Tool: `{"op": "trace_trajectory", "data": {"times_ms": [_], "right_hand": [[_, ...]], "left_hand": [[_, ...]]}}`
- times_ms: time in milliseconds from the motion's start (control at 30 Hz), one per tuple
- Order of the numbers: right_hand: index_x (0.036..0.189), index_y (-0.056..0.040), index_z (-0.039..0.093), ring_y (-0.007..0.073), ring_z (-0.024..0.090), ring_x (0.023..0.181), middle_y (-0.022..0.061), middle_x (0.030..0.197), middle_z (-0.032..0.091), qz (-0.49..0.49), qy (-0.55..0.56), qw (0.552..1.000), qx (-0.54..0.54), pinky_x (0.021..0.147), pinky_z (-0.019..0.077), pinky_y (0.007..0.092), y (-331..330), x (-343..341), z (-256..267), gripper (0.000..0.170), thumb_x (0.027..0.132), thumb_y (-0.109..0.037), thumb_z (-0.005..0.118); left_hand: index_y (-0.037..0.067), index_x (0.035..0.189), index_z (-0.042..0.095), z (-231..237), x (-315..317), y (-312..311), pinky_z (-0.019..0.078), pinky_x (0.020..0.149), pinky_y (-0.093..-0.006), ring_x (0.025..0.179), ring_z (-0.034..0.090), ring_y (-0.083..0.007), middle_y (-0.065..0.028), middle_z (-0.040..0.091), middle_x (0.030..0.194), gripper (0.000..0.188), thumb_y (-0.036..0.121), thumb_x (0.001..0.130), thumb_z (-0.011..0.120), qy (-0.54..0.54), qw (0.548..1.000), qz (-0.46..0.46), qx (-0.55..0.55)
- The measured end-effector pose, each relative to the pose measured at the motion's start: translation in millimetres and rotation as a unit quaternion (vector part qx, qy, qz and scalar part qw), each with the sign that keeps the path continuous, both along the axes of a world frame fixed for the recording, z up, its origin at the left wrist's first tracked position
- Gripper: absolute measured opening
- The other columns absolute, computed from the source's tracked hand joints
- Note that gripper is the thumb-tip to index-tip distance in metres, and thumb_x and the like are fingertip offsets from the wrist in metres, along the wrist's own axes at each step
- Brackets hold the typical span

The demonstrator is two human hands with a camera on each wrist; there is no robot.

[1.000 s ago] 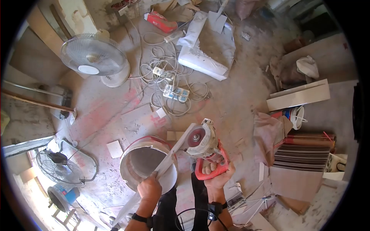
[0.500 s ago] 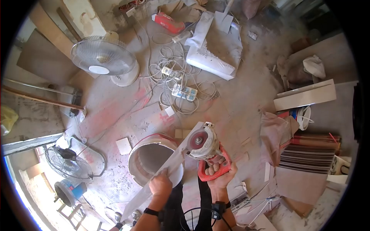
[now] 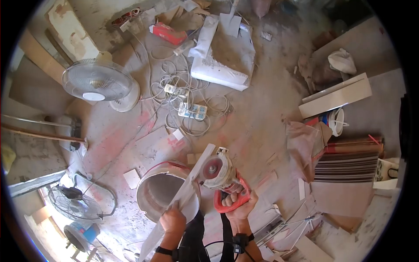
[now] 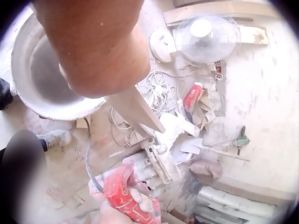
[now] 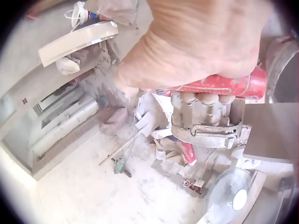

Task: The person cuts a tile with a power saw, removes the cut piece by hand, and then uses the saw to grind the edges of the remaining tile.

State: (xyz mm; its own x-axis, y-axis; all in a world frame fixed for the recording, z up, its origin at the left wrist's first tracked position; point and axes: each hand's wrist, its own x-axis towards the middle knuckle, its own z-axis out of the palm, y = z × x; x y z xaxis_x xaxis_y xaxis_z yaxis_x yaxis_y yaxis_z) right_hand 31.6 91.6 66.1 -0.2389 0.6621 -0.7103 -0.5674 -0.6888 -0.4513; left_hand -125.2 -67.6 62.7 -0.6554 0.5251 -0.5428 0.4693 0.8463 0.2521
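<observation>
In the head view my left hand (image 3: 173, 220) grips a long pale tile strip (image 3: 192, 180), which slants across the mouth of a large dusty white bucket (image 3: 152, 196). My right hand (image 3: 241, 205) is wrapped round the red loop handle of a handheld disc cutter (image 3: 220, 172). Its round reddish disc (image 3: 212, 168) faces up, close beside the strip's far end. The left wrist view shows the strip (image 4: 133, 109) reaching past the left hand, with the red handle (image 4: 119, 182) below. Seen from the right wrist, the fingers curl under the red grip (image 5: 224, 86) above the cutter's dusty body.
Tangled cords and power strips (image 3: 192, 111) lie ahead on the floor. Behind them is a white sack (image 3: 220, 76) with a shovel (image 3: 230, 24). A fan (image 3: 98, 81) stands at left, another fan (image 3: 72, 198) lower. Stacked tiles (image 3: 345, 168) sit at right.
The head view has shifted. The cutter's disc has moved a little along the strip, from its far tip toward my body. Both hands keep their holds.
</observation>
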Motion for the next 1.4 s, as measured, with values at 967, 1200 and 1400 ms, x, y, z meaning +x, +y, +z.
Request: {"op": "trace_trajectory", "data": {"times_ms": [967,1200,1400], "right_hand": [[0.086,-0.016,0.054,0.0176,0.047,0.048,-0.0017,0.058,0.046,-0.011,-0.017,1.0,-0.006,0.049,0.0408,0.0352,10,-17,-4,0.051,0.088,-0.066,0.042],[0.097,-0.0155,0.056,0.0167,0.043,0.048,-0.0018,0.059,0.044,-0.017,-0.019,1.0,-0.005,0.048,0.0386,0.0345,21,-17,-17,0.05,0.09,-0.063,0.042],[0.089,-0.0142,0.055,0.0164,0.041,0.047,-0.0019,0.058,0.044,-0.011,0.009,1.0,-0.007,0.047,0.0362,0.0343,21,-1,-7,0.049,0.09,-0.061,0.042]], "left_hand": [[0.017,0.114,0.072,-5,-2,-5,0.0555,0.068,-0.0471,0.073,0.07,-0.035,-0.0136,0.072,0.085,0.037,0.013,0.078,0.062,0.0,1.0,0.0,-0.023],[0.018,0.114,0.072,-4,-2,-3,0.0554,0.067,-0.0471,0.073,0.071,-0.0341,-0.0123,0.073,0.086,0.036,0.014,0.079,0.063,-0.004,1.0,-0.01,-0.028],[0.021,0.112,0.074,-3,-1,-7,0.0541,0.065,-0.0497,0.069,0.069,-0.0362,-0.0143,0.07,0.075,0.028,0.021,0.086,0.063,-0.003,0.999,-0.007,-0.051]]}}
